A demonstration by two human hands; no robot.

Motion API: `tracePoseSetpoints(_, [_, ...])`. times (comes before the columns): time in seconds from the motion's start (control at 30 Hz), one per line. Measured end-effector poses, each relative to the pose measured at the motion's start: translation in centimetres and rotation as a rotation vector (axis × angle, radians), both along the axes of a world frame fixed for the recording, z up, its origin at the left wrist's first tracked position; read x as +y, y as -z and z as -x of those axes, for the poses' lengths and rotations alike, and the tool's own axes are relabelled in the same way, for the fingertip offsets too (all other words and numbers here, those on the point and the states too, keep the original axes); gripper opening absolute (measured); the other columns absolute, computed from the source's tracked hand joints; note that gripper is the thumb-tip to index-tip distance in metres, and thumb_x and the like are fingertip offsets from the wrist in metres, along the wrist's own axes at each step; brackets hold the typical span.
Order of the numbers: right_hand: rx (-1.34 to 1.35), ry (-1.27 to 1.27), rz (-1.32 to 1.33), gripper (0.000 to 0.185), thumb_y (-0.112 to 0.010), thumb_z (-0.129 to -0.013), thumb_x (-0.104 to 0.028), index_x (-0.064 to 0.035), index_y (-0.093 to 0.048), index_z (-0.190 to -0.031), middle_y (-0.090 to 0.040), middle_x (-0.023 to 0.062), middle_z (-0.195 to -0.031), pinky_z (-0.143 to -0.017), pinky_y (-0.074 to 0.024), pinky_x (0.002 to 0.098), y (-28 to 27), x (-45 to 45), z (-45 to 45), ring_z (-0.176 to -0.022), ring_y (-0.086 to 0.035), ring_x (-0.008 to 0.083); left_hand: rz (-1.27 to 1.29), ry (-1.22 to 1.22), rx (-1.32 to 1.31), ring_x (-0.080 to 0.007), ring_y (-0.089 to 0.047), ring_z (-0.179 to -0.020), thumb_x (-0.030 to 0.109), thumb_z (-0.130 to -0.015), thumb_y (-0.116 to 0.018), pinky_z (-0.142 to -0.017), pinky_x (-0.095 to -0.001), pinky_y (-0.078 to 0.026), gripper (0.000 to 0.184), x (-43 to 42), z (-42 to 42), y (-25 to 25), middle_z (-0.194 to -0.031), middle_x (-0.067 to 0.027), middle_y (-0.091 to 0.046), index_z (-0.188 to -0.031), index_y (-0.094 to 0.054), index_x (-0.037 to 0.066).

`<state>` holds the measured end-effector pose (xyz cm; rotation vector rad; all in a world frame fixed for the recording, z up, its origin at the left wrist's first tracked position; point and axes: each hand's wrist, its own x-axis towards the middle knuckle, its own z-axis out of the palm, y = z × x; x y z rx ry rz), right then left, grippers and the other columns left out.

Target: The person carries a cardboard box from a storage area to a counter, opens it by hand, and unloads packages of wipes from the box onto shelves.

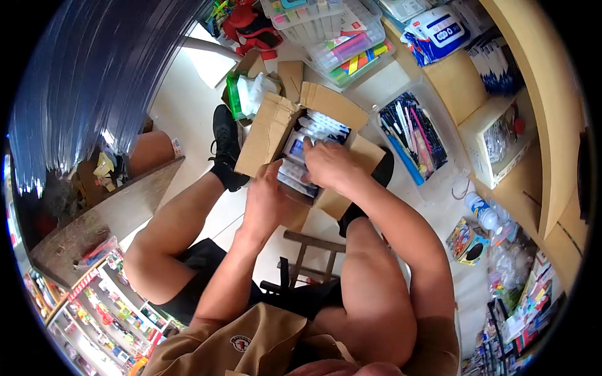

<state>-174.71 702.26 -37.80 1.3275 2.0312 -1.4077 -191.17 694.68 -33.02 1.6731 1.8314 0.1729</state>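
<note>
An open cardboard box (258,141) with its flaps folded out stands on the floor between my feet. Inside it lie several clear plastic packs (323,125) of white and dark blue pen-like sticks. My right hand (333,164) reaches into the box, its fingers bent over a clear plastic pack with a blue and white label (297,149). At the near left edge of the box is my left hand (266,195), fingers curled against the cardboard. The palms hide part of the contents.
Right of the box, a clear plastic bin (384,135) holds many pens. Stacked plastic cases (351,59) stand behind. A wooden shelf (467,103) runs along the right, with a bottle (483,212) and a colourful carton (469,241) near it. A small stool (305,254) is below me.
</note>
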Motion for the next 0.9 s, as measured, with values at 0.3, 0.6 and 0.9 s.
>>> tracePoseSetpoints(0.3, [-0.097,0.095,-0.4,0.126,-0.088,-0.063,-0.059,-0.008,-0.023,-0.158,-0.03,0.0306,-0.156,-0.115,-0.032,0.0569,2.8,-4.2,2.9,-0.143,-0.032,0.0523,-0.04,-0.002,-0.051,-0.0374,-0.061,-0.113,0.001,-0.082,-0.068,-0.097,-0.0437,-0.05,0.037,-2.3,2.7,-1.8,-0.117,-0.0174,-0.066,-0.12,-0.066,0.001])
tracePoseSetpoints(0.6, [0.078,0.051,-0.439,0.103,-0.079,-0.077,-0.055,0.0028,-0.035,-0.149,-0.059,0.0242,-0.126,-0.105,-0.0377,0.0542,3.8,-5.3,3.5,-0.12,-0.055,0.0415,0.133,-0.447,-0.343,-0.0409,-0.05,-0.132,0.034,-0.094,-0.074,-0.111,-0.0426,-0.041,0.083,-8.6,5.2,6.6,-0.143,-0.0325,-0.046,-0.152,-0.03,-0.007])
tracePoseSetpoints(0.9, [0.171,-0.141,-0.593,0.053,-0.05,-0.093,-0.017,0.0038,-0.046,-0.142,-0.055,0.0227,-0.132,-0.083,-0.0577,0.0444,5.5,-6.8,3.6,-0.11,-0.062,0.0374,0.245,-0.546,-0.43,-0.0325,-0.061,-0.116,0.036,-0.096,-0.072,-0.1,-0.0391,-0.048,0.07,-9.4,5.4,8.3,-0.126,-0.027,-0.061,-0.14,-0.044,-0.011])
